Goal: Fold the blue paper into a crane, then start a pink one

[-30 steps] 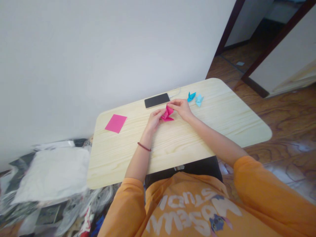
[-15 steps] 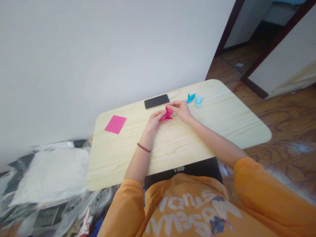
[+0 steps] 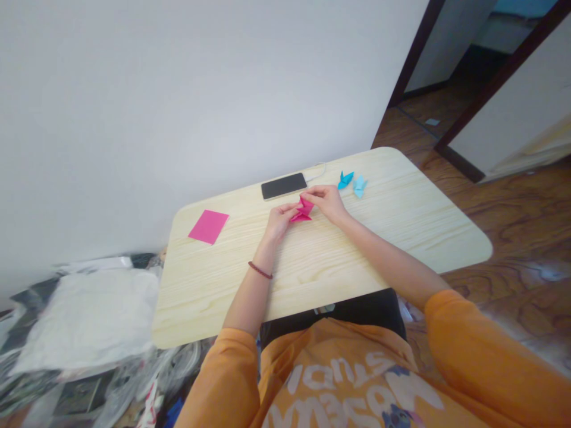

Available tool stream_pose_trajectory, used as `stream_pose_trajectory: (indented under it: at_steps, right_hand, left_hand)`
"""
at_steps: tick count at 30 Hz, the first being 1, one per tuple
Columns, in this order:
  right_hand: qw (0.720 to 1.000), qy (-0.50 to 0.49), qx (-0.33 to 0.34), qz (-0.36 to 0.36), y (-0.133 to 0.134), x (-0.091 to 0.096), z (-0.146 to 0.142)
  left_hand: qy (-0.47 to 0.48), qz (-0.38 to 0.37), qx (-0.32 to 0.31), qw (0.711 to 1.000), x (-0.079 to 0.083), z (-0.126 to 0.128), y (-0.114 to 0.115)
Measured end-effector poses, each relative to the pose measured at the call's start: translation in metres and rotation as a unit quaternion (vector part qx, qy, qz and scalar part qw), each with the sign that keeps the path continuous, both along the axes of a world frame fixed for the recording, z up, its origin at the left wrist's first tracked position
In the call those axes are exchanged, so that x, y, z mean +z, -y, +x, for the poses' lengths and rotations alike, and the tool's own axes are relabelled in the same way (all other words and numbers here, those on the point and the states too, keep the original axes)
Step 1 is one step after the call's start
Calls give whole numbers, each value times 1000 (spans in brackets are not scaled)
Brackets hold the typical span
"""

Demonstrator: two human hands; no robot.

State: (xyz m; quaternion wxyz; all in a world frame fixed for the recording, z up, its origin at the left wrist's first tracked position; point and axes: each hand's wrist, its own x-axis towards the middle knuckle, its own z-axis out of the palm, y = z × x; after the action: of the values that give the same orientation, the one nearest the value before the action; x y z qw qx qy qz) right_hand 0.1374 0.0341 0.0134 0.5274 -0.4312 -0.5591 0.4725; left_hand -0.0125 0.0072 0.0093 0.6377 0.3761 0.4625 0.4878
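A folded piece of magenta origami paper is held just above the pale wooden tabletop. My left hand grips its left side, and my right hand pinches its upper right with the fingertips. Part of the fold is hidden by my fingers. Beyond my right hand stand a blue folded paper figure and a paler blue one. A flat magenta paper square lies to the left of my left hand.
A black phone lies at the table's far edge, with a white cable running from it. A white wall rises behind the table. Plastic bags and a white package lie on the floor at left. Wooden flooring and a doorway are at right.
The magenta fold has shifted slightly between my fingers. My hands stay on it, and the table sits a little lower in the view.
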Motion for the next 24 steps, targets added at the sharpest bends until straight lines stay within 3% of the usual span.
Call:
stream_pose_trajectory:
  at_steps: [8, 24]
  right_hand:
    - [1000, 16, -9, 5, 0, -1, 1]
    - [1000, 16, 4, 8, 2, 0, 2]
  left_hand:
    - [-39, 23, 5, 999, -10, -2, -5]
    - [-40, 23, 4, 999, -11, -3, -4]
